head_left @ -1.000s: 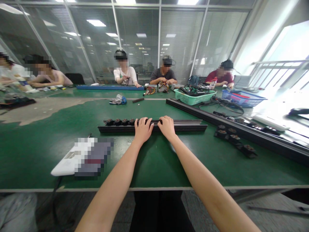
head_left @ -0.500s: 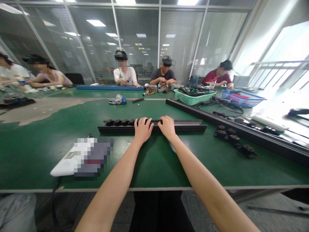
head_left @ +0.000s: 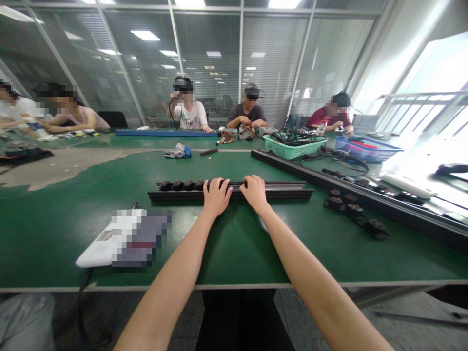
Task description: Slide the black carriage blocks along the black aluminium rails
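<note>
A long black rail lies crosswise on the green table, with several round black parts in a row in its left half. My left hand rests over the middle of the rail, its fingers bent over a black part beside that row. Close to its right, my right hand has its fingers curled together at the rail; whatever they hold is hidden. The right half of the rail shows a bare grey channel. A small gap separates the two hands.
A longer black rail runs diagonally at the right, beside loose black parts. Behind it stand a green basket and a blue basket. A white device lies front left. A blue-grey cloth lies farther back. Several people sit opposite.
Across the table, the person in the white shirt has raised a hand to the headset. My hands have hardly moved.
</note>
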{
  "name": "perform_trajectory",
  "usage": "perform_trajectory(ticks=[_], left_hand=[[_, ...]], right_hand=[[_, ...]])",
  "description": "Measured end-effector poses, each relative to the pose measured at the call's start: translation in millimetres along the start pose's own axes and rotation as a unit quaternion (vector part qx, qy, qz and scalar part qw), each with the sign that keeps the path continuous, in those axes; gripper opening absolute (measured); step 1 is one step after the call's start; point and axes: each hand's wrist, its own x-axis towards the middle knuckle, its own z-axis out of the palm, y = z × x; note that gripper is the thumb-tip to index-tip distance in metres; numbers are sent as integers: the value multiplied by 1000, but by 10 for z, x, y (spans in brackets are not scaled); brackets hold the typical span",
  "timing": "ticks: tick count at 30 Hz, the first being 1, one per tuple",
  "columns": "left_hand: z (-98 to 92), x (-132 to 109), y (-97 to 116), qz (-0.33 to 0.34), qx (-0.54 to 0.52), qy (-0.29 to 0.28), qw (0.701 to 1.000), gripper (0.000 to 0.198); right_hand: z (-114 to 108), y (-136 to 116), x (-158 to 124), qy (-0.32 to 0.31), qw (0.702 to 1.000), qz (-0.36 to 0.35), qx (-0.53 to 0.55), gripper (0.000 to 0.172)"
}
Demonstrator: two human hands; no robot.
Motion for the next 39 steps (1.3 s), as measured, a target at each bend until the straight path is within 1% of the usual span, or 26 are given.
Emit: perform_trajectory(ticks=[11, 20, 32, 39], left_hand=[[-2, 2, 0, 0, 5, -3, 1000, 46], [-18, 1, 6, 3, 10, -4, 1000, 46], [16, 7, -12, 4, 4, 4, 1000, 46], [17, 4, -13, 5, 4, 8, 1000, 46]], right_hand=[[0, 29, 2, 7, 1000, 9, -2, 23], [45, 10, -15, 19, 999, 8, -24, 23], [46, 61, -28, 13, 1000, 0, -2, 19], [62, 40, -26, 27, 1000, 5, -1, 18]])
